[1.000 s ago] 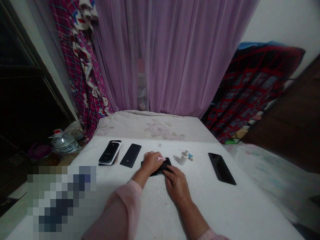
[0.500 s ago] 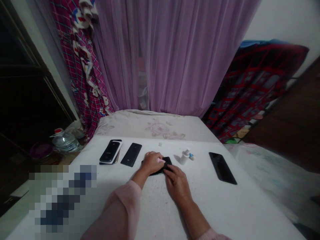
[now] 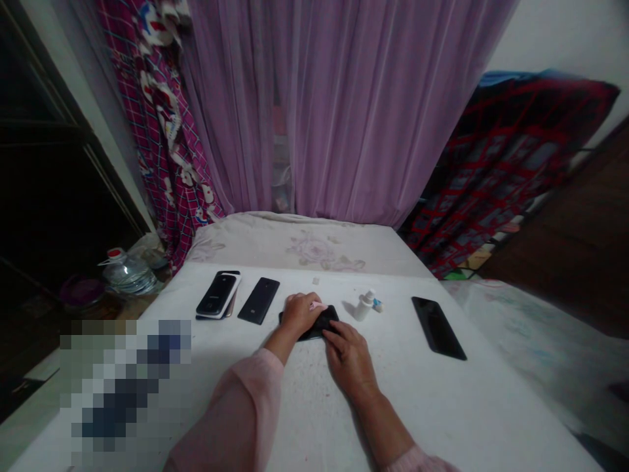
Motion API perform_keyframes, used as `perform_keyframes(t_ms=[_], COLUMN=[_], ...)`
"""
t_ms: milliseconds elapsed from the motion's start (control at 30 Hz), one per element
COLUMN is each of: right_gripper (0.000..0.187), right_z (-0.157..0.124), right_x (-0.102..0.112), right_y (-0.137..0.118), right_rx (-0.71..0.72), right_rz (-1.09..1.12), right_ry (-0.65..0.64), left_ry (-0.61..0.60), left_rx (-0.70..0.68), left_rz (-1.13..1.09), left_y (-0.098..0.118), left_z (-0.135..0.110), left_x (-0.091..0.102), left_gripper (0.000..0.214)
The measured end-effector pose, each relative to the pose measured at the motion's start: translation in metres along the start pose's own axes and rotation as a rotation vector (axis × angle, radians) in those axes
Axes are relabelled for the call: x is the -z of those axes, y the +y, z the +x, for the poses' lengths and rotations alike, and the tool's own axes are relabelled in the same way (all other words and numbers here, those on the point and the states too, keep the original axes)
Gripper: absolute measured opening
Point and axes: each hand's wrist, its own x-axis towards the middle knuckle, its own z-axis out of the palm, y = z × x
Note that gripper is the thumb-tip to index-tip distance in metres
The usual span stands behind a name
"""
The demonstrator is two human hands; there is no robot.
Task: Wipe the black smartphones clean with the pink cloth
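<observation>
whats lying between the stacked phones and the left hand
In the head view, a single dark phone lies there on the white cloth, apart from both the stacked phones and the left hand.

Indoor illumination was dim and uneven: the white cloth [image 3: 314, 406] formed the brightest broad area, whereas the far-left dark panel [image 3: 44, 196] approached black. The white bottle [image 3: 363, 308] cast a soft shadow leftward, consistent with light from the right. Wide-angle stretching and softness marked the red-and-black fabric [image 3: 496, 164]; pixelation obscured the lower left.
</observation>
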Motion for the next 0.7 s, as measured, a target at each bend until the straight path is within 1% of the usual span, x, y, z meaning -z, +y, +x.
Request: perform_keyframes(t_ms=[133, 300, 700], right_gripper=[0.031, 0.031, 0.032], right_z=[-0.0002, 0.0000, 0.0015], right_x=[0.0001, 0.0005, 0.0032], right_y=[0.0005, 0.0004, -0.0024], right_rx=[0.003, 0.006, -0.021], right_rz=[-0.004, 0.001, 0.017], right_ry=[-0.003, -0.006, -0.022], left_ry=[-0.005, -0.038, -0.103], left_rx=[0.004, -0.050, -0.081], left_rz=[-0.002, -0.046, -0.066], left_y=[0.0000, -0.0005, 0.0000], left_z=[0.0018, -0.0001, -0.0020], left_x=[-0.0008, 0.0035, 0.0071], left_gripper=[0.020, 0.017, 0.010])
